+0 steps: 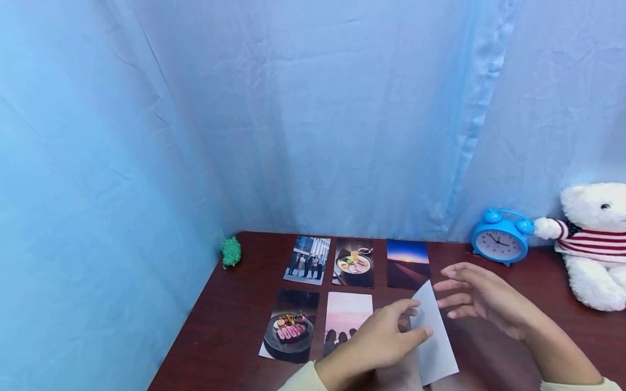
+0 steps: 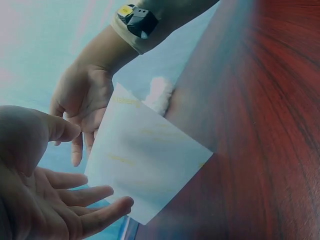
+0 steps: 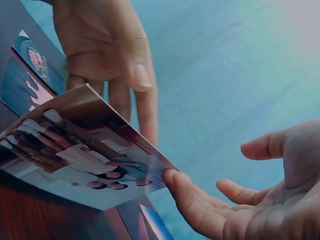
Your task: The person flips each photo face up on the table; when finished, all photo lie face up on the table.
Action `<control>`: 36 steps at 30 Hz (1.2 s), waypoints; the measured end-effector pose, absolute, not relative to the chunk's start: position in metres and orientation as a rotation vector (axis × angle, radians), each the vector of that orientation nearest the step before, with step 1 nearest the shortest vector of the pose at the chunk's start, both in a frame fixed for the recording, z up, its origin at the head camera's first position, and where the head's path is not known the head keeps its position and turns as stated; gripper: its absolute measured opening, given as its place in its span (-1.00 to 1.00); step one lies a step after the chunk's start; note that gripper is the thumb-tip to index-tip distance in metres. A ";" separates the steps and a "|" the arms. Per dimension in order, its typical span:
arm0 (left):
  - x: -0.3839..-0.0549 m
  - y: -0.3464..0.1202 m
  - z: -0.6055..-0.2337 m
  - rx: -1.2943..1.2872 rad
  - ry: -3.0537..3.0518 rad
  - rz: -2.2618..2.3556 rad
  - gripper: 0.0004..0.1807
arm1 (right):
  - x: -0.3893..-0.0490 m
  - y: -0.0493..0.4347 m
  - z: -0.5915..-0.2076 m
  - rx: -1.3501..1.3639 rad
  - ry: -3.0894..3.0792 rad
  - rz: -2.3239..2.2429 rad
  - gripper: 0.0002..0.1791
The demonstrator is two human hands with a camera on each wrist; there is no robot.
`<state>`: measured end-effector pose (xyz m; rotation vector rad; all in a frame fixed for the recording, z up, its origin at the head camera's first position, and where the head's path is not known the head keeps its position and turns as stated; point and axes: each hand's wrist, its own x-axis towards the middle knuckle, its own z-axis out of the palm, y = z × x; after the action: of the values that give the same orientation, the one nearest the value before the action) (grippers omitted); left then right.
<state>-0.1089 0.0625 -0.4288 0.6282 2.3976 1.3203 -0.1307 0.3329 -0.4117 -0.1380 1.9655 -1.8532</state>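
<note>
A photo print (image 1: 434,339) stands tilted between my two hands, its white back towards the left. The right wrist view shows its picture side (image 3: 90,155), a group of people. My left hand (image 1: 386,336) is at the white back, fingers spread and thumb apart. On the other side, my right hand (image 1: 489,298) has loosely bent fingers; a fingertip (image 3: 172,177) seems to touch the print's edge in the right wrist view. Left of the hands lie a pink-sky photo (image 1: 348,312), partly hidden by my left hand, and a steak photo (image 1: 290,328).
Behind these lie a group photo (image 1: 308,260), a ramen photo (image 1: 354,263) and a sunset photo (image 1: 408,263). Green yarn (image 1: 231,252) sits at the table's (image 1: 205,326) back left corner. A blue alarm clock (image 1: 500,244) and a white teddy bear (image 1: 592,271) are at right, before blue curtains (image 1: 342,108).
</note>
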 end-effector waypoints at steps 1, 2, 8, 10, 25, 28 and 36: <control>-0.109 0.060 -0.428 0.624 2.388 1.347 -0.42 | -0.131 0.331 -0.411 -0.149 1.967 -1.855 -0.68; -0.109 0.058 -0.427 0.626 2.387 1.362 -0.42 | -0.131 0.328 -0.410 -0.157 1.974 -1.855 -0.69; -0.100 0.044 -0.420 0.708 2.634 1.157 -0.41 | -0.128 0.307 -0.408 -0.099 2.090 -1.808 -0.69; -0.095 0.041 -0.418 0.704 2.696 1.063 -0.40 | -0.126 0.302 -0.408 -0.062 2.127 -1.784 -0.63; -0.096 0.027 -0.418 0.678 2.658 1.023 -0.52 | -0.122 0.262 -0.425 -0.153 2.180 -1.693 -0.50; -0.099 0.027 -0.424 0.673 2.639 1.029 -0.53 | -0.123 0.259 -0.431 -0.135 2.214 -1.623 -0.49; -0.109 0.029 -0.440 0.668 2.545 1.096 -0.48 | -0.123 0.253 -0.446 -0.072 2.315 -1.447 -0.58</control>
<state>-0.1087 0.0290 -0.4396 0.6679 2.5448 1.0962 -0.1232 0.2526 -0.4456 -0.0725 2.3147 -1.4473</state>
